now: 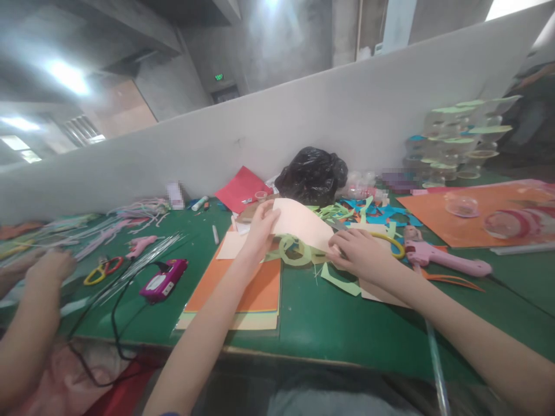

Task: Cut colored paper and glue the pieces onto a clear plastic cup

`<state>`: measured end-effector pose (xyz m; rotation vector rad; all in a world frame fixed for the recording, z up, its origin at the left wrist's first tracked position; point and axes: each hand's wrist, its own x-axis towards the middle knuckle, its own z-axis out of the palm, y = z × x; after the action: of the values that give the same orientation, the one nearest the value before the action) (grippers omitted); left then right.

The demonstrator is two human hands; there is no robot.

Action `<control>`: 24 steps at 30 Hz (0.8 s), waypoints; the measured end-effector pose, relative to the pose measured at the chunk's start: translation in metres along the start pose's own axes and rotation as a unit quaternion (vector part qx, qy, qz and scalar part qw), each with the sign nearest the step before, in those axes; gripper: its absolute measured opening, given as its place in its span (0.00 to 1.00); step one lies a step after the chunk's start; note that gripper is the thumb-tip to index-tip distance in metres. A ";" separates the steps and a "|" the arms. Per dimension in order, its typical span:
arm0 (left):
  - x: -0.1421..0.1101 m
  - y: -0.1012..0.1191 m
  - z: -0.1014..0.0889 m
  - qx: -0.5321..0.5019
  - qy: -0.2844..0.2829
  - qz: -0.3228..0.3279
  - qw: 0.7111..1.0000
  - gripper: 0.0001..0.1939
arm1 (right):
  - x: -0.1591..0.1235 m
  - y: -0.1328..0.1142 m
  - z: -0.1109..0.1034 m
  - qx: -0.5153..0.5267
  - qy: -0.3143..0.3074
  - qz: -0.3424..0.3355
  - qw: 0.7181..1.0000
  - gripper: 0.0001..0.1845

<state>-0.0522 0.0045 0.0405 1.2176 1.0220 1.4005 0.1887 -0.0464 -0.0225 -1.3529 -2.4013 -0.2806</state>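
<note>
My left hand (261,224) pinches the upper left edge of a curved, cream-coloured sheet of paper (301,222), raised above the table. At its lower right corner, the fingers of my right hand (363,252) close on the same sheet. Yellow-handled scissors (399,249) show just behind my right hand; whether that hand also touches them I cannot tell. Below the sheet is a light green paper ring (295,252), beside green paper offcuts (342,282). A stack of orange paper (255,287) lies under my left forearm.
A pink glue gun (446,260) rests right of my right hand. Behind the paper sits a black plastic bag (311,175). A purple box with a cord (165,281) and red-and-yellow scissors (103,271) lie left. Another person's hand (51,268) works at far left.
</note>
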 end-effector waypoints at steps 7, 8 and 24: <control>-0.001 0.002 -0.001 -0.033 0.010 -0.051 0.998 0.22 | -0.001 0.000 0.009 -0.005 0.051 -0.001 0.999 0.15; -0.001 0.001 -0.001 -0.037 0.008 -0.052 0.998 0.23 | 0.000 0.001 0.008 -0.001 0.052 -0.003 0.999 0.13; -0.019 -0.021 0.019 0.053 -0.257 0.064 0.963 0.52 | 0.006 -0.007 -0.017 0.206 0.107 0.019 0.973 0.15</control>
<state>-0.0302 -0.0105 0.0199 1.6416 0.6681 1.0456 0.1831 -0.0513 -0.0044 -1.1141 -2.1028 0.0784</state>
